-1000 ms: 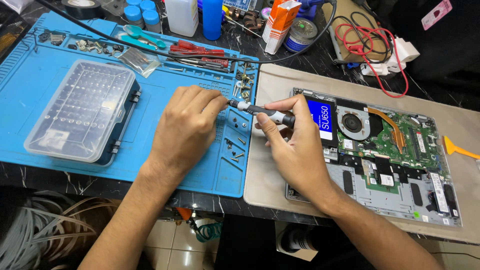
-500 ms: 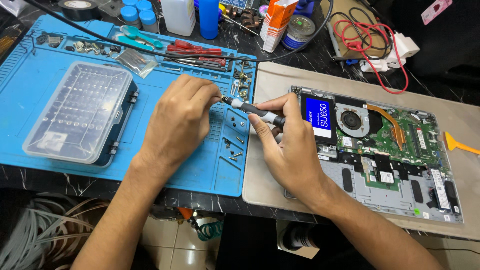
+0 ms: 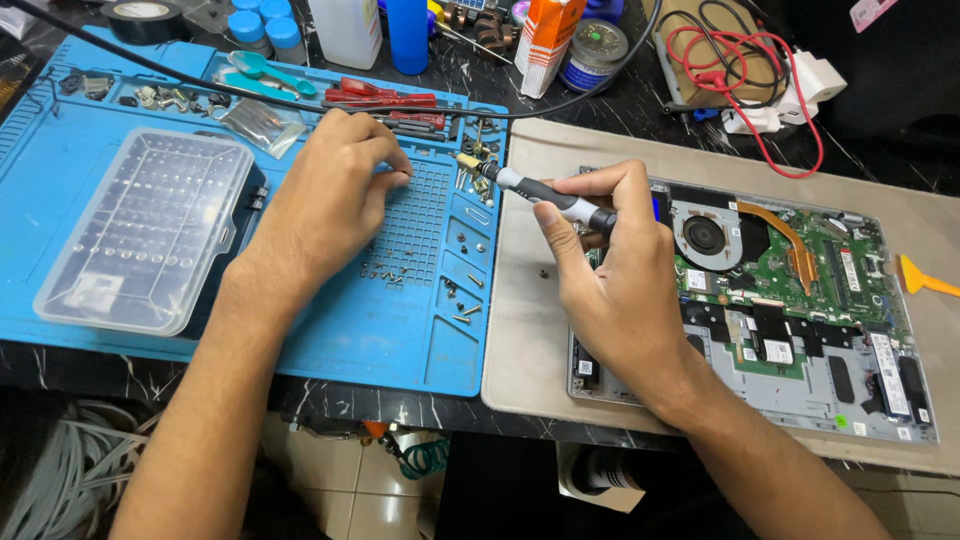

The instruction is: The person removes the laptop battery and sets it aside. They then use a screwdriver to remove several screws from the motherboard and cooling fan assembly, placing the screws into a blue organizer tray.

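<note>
My right hand (image 3: 612, 270) grips a slim grey and black precision screwdriver (image 3: 545, 194), its tip pointing left toward the small compartments of the blue repair mat (image 3: 390, 330). My left hand (image 3: 325, 200) rests on the mat with fingers curled and pinched together above the gridded patch, next to several tiny loose screws (image 3: 385, 272). Whether it holds a screw between the fingertips is hidden. The opened laptop (image 3: 800, 310) lies on a beige pad (image 3: 525, 330) to the right, showing its fan, copper heat pipe and green board.
A clear-lidded bit case (image 3: 140, 230) sits at the mat's left. Red-handled tools (image 3: 385, 98), teal tweezers, bottles, an orange box and a tin line the back. A black cable crosses the mat's top. Red wires and a white charger lie back right; a yellow pry tool (image 3: 925, 280) far right.
My left hand has drawn away from the screwdriver tip and moved left onto the mat's grid. My right hand with the screwdriver has shifted slightly left, off the laptop's edge.
</note>
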